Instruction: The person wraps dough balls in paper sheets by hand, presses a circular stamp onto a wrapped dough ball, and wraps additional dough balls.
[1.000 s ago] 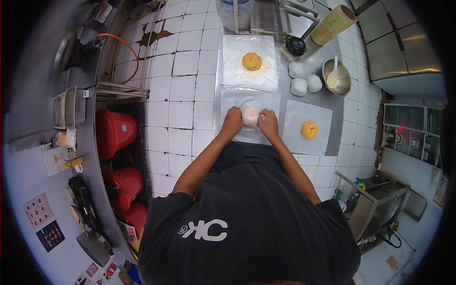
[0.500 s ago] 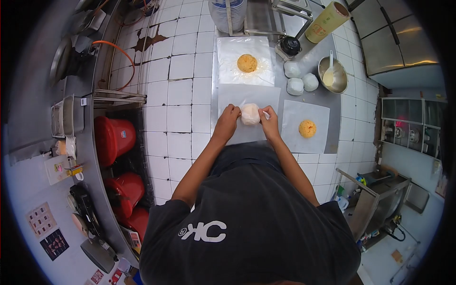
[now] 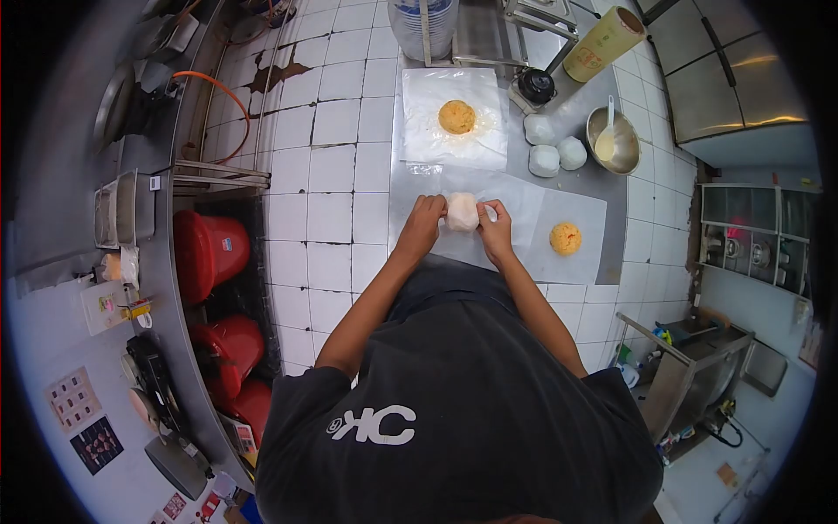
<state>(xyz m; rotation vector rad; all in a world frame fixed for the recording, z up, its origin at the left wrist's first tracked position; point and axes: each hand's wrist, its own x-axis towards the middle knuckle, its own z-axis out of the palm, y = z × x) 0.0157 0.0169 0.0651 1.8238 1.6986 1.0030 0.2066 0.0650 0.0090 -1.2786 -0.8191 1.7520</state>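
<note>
Grip, as I read it from the head view: my left hand [image 3: 425,223] and right hand [image 3: 496,229] are both pressed against a pale wrapped ball [image 3: 462,211], fingers curled onto its two sides, so the ball is pinched between them just above centre frame. The ball sits over a clear plastic sheet [image 3: 515,199] spread on the steel counter [image 3: 611,196]; whether it rests on the sheet or is lifted off it I cannot tell. Item, right of the hands: a white paper sheet [image 3: 587,229] bearing one orange rice mound [image 3: 566,237], near the right hand but apart from it. Item, above the hands: a second plastic sheet [image 3: 436,131] with another orange rice mound [image 3: 456,116] at its middle. Item, upper right of centre: three white wrapped balls [image 3: 550,150] grouped close together, just beside a steel bowl [image 3: 627,147] with a pale spoon [image 3: 607,133] standing in it. Item, top of frame: a yellow-green roll [image 3: 607,33] lying tilted, a black round knob [image 3: 535,85] on a small appliance below it, and a stack of blue-and-white containers [image 3: 422,22] at the top edge. Item, left of frame: two red buckets [image 3: 208,249] under a curved steel counter, over white floor tiles [image 3: 336,210]. Item, lower frame: my dark shirt [image 3: 454,410] with a white logo fills the foreground.
</note>
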